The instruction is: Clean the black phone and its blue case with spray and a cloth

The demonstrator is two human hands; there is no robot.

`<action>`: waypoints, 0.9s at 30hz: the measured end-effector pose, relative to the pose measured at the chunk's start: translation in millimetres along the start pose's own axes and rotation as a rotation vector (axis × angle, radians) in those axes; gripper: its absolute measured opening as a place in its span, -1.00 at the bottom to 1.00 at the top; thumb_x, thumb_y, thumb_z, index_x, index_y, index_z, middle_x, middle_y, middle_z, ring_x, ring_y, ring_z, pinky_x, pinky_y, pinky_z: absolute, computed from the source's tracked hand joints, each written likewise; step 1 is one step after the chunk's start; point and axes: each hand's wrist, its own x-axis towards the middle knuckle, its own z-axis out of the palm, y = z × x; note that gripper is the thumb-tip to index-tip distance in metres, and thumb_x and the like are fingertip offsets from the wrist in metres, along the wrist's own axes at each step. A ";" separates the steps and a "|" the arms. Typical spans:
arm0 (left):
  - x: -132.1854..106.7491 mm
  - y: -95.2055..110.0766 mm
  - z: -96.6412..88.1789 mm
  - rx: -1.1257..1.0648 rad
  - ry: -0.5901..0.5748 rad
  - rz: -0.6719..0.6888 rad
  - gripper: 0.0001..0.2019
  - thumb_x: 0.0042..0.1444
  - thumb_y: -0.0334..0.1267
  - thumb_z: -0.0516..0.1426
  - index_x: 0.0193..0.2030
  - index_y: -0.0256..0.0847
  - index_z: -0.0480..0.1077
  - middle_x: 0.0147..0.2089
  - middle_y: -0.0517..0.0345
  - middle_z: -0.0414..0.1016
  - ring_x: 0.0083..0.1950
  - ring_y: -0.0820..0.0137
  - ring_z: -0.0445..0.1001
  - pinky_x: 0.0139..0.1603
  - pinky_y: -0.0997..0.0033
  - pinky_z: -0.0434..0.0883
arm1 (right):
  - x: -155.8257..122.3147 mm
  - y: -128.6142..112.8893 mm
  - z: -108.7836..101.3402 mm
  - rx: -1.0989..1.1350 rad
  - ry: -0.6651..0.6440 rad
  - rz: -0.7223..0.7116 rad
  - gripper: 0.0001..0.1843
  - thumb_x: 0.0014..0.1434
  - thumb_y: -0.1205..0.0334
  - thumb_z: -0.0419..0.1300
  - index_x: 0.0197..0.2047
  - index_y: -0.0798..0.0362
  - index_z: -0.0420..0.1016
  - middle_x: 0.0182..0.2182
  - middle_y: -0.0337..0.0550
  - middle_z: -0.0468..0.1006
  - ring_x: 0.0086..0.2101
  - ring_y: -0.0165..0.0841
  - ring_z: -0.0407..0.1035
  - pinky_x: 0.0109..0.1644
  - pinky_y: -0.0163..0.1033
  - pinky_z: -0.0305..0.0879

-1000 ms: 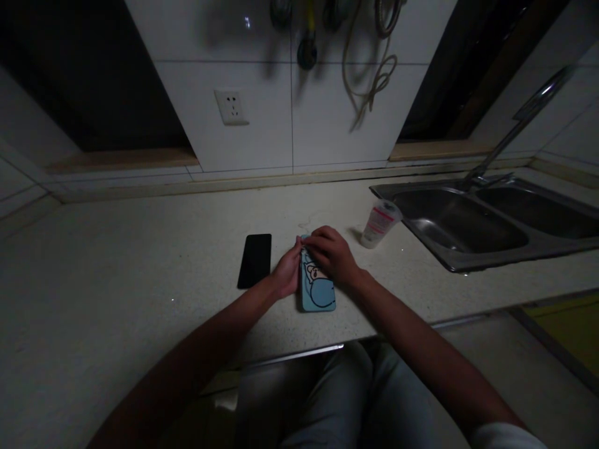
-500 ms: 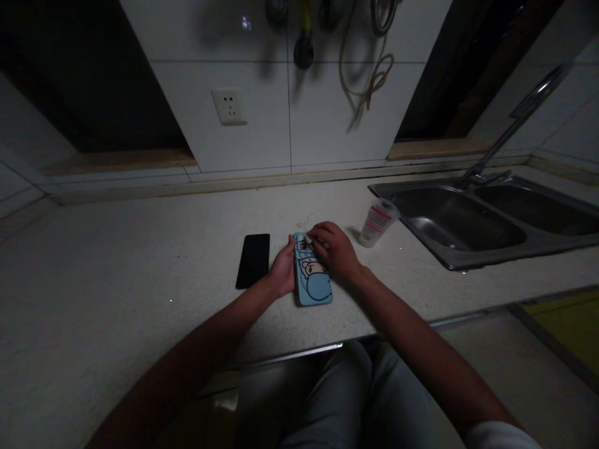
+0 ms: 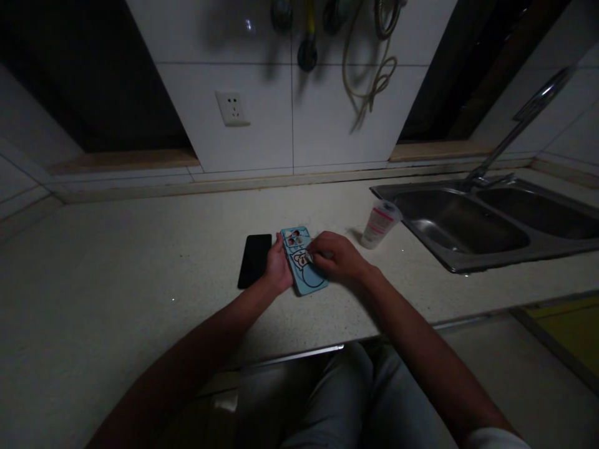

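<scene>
A light blue phone case with a cartoon print (image 3: 302, 262) lies flat on the pale countertop (image 3: 140, 268), camera cut-outs at its far end. My left hand (image 3: 279, 271) holds its left edge, fingers curled against the side. My right hand (image 3: 337, 255) rests on the case's middle with fingertips pinched on a small whitish object, too small to name, pressed to the print. A black phone (image 3: 255, 259) lies flat just left of my left hand, untouched.
A small clear plastic bottle with a red label (image 3: 380, 223) stands right of the case. Beyond it a steel double sink (image 3: 491, 221) with a tap (image 3: 519, 125). A wall socket (image 3: 233, 108) and hanging cords (image 3: 374, 68) are on the tiled wall. The counter's front edge (image 3: 299, 354) is near my lap.
The case has shifted left and away and turned slightly, its camera end now uncovered. My right hand slid from the case's far end down to its middle.
</scene>
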 end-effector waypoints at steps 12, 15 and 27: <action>1.3 0.5 -0.9 0.056 0.047 -0.117 -0.54 0.38 0.00 -0.09 -0.23 -0.29 0.50 -0.30 -0.05 0.59 -0.15 0.17 0.61 -0.08 0.18 0.52 | 5.2 -16.4 28.9 0.167 0.035 -0.179 -0.79 0.33 0.24 0.13 -0.08 -0.06 0.60 -0.07 -0.02 0.65 -0.04 -0.21 0.51 0.08 -0.01 0.42; 0.1 -0.2 1.2 0.042 0.055 -0.095 -0.54 0.39 -0.03 -0.10 -0.30 -0.28 0.47 -0.32 -0.03 0.58 -0.14 0.17 0.60 -0.06 0.18 0.52 | 4.5 -14.3 24.2 0.103 0.037 -0.091 -0.79 0.30 0.24 0.14 -0.10 -0.07 0.60 -0.10 -0.03 0.64 -0.06 -0.19 0.49 0.04 -0.02 0.43; 1.3 0.7 -0.5 0.033 0.017 -0.058 -0.44 0.37 0.05 -0.15 0.10 -0.32 0.47 -0.13 -0.13 0.62 -0.06 0.07 0.59 0.01 0.01 0.49 | 3.4 -11.7 -6.1 0.016 -0.234 -0.043 -0.91 0.09 0.34 0.12 -0.36 0.03 0.45 -0.38 -0.15 0.48 -0.34 -0.29 0.34 -0.20 -0.19 0.28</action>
